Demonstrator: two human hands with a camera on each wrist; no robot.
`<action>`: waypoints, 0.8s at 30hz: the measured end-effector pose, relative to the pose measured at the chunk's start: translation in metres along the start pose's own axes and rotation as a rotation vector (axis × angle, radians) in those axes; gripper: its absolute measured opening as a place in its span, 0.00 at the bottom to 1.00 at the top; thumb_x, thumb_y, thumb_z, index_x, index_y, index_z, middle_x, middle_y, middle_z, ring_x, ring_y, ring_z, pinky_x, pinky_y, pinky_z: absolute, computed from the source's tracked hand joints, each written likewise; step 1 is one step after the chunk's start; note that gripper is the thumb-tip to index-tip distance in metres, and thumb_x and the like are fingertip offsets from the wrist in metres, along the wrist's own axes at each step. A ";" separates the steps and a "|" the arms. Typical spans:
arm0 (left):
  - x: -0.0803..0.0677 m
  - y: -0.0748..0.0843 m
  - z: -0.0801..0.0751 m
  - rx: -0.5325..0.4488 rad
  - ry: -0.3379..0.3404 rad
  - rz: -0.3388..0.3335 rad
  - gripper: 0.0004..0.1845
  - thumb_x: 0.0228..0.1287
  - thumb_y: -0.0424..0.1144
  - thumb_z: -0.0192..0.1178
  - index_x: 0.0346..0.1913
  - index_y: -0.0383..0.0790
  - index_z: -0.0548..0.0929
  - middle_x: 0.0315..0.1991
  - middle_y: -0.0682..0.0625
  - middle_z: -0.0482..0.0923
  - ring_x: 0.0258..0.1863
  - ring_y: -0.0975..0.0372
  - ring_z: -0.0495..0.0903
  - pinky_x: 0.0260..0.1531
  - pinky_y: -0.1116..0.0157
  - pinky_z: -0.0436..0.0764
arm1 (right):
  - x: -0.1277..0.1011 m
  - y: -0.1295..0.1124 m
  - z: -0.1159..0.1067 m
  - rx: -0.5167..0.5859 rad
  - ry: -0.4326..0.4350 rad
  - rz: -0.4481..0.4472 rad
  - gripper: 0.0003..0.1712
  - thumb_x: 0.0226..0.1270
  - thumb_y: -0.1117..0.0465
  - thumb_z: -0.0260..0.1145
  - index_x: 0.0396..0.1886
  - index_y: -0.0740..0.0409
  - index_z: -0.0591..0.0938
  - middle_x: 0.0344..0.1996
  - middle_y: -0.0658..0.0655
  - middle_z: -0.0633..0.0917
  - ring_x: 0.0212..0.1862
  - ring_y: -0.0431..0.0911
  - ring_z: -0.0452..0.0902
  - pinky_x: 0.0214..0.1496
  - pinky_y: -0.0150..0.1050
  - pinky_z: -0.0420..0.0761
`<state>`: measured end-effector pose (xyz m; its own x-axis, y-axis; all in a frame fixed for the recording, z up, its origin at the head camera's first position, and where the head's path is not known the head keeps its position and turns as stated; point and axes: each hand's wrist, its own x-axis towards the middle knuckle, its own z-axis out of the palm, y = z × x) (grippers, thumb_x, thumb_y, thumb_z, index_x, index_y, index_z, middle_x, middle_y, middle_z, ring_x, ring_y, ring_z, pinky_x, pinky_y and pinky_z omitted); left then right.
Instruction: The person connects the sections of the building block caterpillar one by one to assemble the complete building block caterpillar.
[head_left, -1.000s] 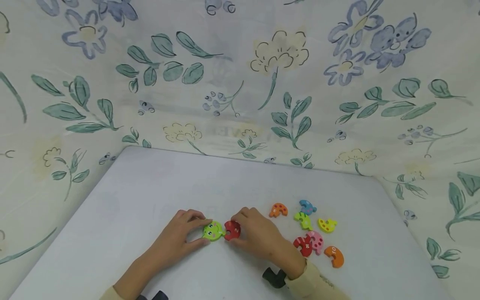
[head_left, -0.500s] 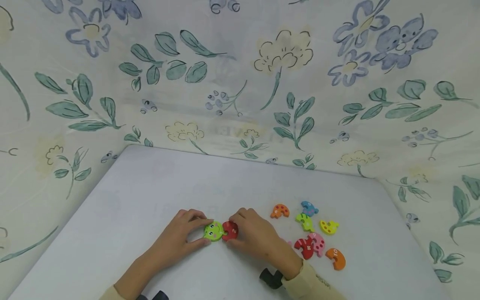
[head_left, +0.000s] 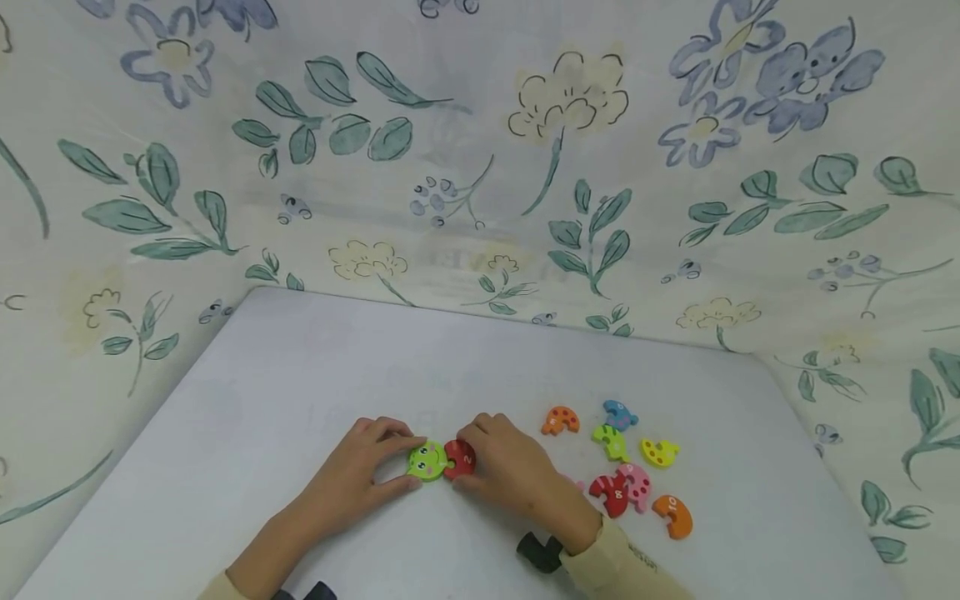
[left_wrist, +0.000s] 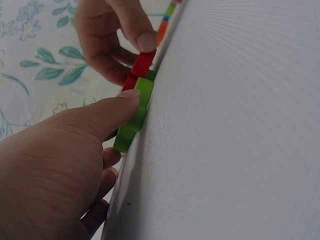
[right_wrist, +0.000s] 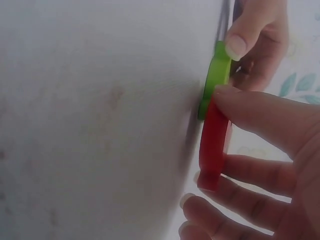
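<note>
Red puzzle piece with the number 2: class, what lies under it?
The red piece lies flat on the white table, pinched by the right hand. Anything beneath it is covered.

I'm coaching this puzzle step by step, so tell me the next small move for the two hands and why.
Probably press the red piece the last bit sideways into the green frog-face piece until flush. The left hand pinches the green piece flat on the table, the right hand pinches the red one, and both wrist views show their edges already meeting, though full seating cannot be told.
</note>
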<state>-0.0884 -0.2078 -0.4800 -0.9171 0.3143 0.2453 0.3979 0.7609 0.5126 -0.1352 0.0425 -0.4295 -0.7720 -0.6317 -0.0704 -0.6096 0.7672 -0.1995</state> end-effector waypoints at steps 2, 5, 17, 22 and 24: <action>0.001 0.001 0.000 -0.002 0.001 -0.001 0.28 0.60 0.50 0.78 0.64 0.55 0.86 0.57 0.62 0.76 0.56 0.62 0.70 0.58 0.54 0.77 | 0.000 0.000 0.000 -0.010 -0.007 0.007 0.32 0.60 0.41 0.80 0.60 0.50 0.84 0.52 0.49 0.83 0.51 0.43 0.76 0.53 0.35 0.83; 0.002 0.000 0.000 -0.002 0.005 -0.002 0.28 0.59 0.50 0.78 0.63 0.55 0.86 0.57 0.62 0.76 0.56 0.62 0.70 0.57 0.54 0.77 | 0.001 -0.002 0.000 -0.024 -0.019 0.022 0.32 0.61 0.41 0.80 0.60 0.50 0.84 0.52 0.49 0.83 0.51 0.43 0.76 0.52 0.35 0.83; 0.003 -0.001 0.001 -0.003 0.018 0.014 0.28 0.60 0.52 0.78 0.63 0.54 0.86 0.57 0.62 0.76 0.57 0.60 0.71 0.58 0.52 0.77 | 0.002 -0.006 -0.003 -0.093 -0.029 0.007 0.30 0.60 0.43 0.81 0.58 0.50 0.86 0.49 0.50 0.83 0.49 0.44 0.76 0.50 0.34 0.83; 0.002 -0.001 0.002 -0.009 0.021 0.012 0.28 0.60 0.52 0.77 0.63 0.55 0.86 0.57 0.62 0.75 0.57 0.60 0.71 0.57 0.52 0.78 | 0.001 -0.007 -0.001 -0.101 -0.018 0.022 0.30 0.60 0.42 0.81 0.58 0.49 0.86 0.49 0.50 0.83 0.49 0.44 0.76 0.50 0.34 0.83; 0.002 -0.001 0.002 -0.011 0.021 0.009 0.28 0.60 0.52 0.78 0.63 0.56 0.86 0.57 0.63 0.75 0.57 0.61 0.70 0.57 0.52 0.78 | 0.001 -0.007 0.000 -0.099 -0.014 0.034 0.31 0.60 0.42 0.81 0.59 0.49 0.86 0.49 0.50 0.83 0.50 0.44 0.76 0.50 0.35 0.83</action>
<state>-0.0911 -0.2069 -0.4821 -0.9130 0.3090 0.2665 0.4061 0.7517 0.5197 -0.1318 0.0369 -0.4286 -0.7902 -0.6063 -0.0892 -0.5987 0.7949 -0.0989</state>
